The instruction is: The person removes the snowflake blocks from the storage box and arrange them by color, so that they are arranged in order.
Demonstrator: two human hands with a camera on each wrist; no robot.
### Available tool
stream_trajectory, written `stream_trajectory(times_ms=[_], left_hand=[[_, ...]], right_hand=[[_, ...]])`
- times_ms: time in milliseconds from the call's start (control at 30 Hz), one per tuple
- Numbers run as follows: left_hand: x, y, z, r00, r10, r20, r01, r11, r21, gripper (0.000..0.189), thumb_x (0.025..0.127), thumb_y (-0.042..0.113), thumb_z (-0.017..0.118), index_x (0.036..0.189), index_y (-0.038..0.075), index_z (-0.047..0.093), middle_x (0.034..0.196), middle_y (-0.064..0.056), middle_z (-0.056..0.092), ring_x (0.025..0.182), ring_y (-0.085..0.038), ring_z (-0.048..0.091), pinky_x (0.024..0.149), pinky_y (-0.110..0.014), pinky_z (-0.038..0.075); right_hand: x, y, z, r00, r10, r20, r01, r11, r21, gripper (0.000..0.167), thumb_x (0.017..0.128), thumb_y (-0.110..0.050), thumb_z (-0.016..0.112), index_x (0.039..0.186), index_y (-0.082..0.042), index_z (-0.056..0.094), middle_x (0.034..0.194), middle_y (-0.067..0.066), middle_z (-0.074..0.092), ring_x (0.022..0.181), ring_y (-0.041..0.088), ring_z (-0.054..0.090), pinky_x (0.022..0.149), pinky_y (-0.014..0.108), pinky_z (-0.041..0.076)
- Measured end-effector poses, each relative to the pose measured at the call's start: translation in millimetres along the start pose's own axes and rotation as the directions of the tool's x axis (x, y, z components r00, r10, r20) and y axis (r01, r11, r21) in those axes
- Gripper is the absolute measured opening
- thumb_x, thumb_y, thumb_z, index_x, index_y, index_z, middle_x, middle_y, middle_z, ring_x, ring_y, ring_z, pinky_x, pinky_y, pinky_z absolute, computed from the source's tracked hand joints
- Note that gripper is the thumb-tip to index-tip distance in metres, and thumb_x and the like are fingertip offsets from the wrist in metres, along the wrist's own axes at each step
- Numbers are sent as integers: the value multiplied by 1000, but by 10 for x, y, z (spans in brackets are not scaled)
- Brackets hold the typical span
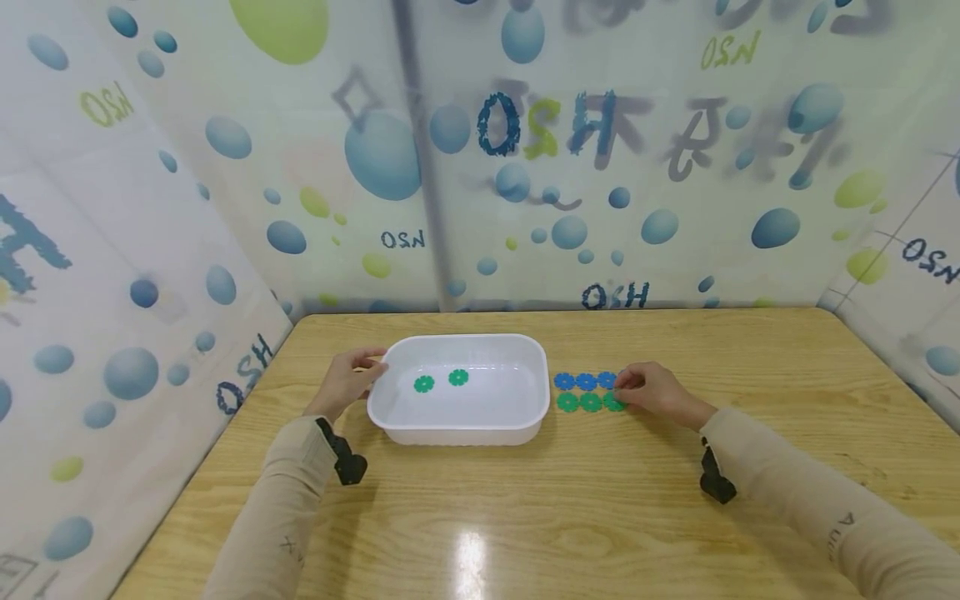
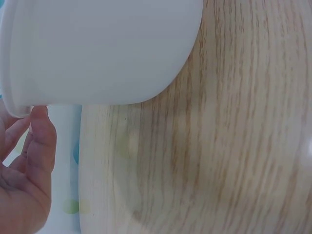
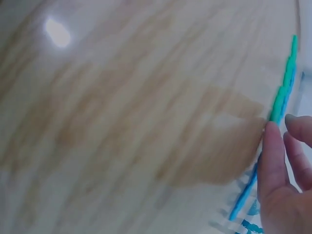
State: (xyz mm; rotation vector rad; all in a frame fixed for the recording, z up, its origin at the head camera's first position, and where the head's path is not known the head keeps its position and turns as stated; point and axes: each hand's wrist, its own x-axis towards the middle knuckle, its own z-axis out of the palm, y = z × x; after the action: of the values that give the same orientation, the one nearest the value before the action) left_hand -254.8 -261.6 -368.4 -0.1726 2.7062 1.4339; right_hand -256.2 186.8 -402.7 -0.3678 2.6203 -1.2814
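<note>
On the left, my left hand grips the rim of a white plastic basin, its thumb and fingers at the corner. The same hand shows under the rim in the left wrist view. Inside the basin lie a green flower-shaped disc and a second green disc. To the right, my right hand pinches a green flower-shaped disc at the right end of the front row, partly hiding it. In the right wrist view, thumb and finger meet a green edge.
Right of the basin, a back row of blue flower-shaped discs lies close behind the front row of green discs. All rest on a wooden table. A patterned curtain stands behind the table and at both sides.
</note>
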Motion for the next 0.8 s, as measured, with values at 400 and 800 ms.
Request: stream_trajectory(times_ms=[400,800], left_hand=[[3,-21,-24,1000,17,4,-17,1000,-9,39,90,17,53,126,5,47,108,-17,48,86,-22,50,63,-26,49],[-5,-4,-3,1000,17,-2,-18,1000,-17,38,89,16,54,126,5,48,107,-18,49,86,-23,51,62,-27,49]], right_hand=[[57,-468,-101,997,-61,50,57,995,87,26,87,-15,57,102,6,55,88,13,56,83,34,57,69,40,50],[354,-1179,344,973,-167,161,148,981,126,20,85,-14,60,97,1,59,89,15,59,74,24,59,66,35,51]])
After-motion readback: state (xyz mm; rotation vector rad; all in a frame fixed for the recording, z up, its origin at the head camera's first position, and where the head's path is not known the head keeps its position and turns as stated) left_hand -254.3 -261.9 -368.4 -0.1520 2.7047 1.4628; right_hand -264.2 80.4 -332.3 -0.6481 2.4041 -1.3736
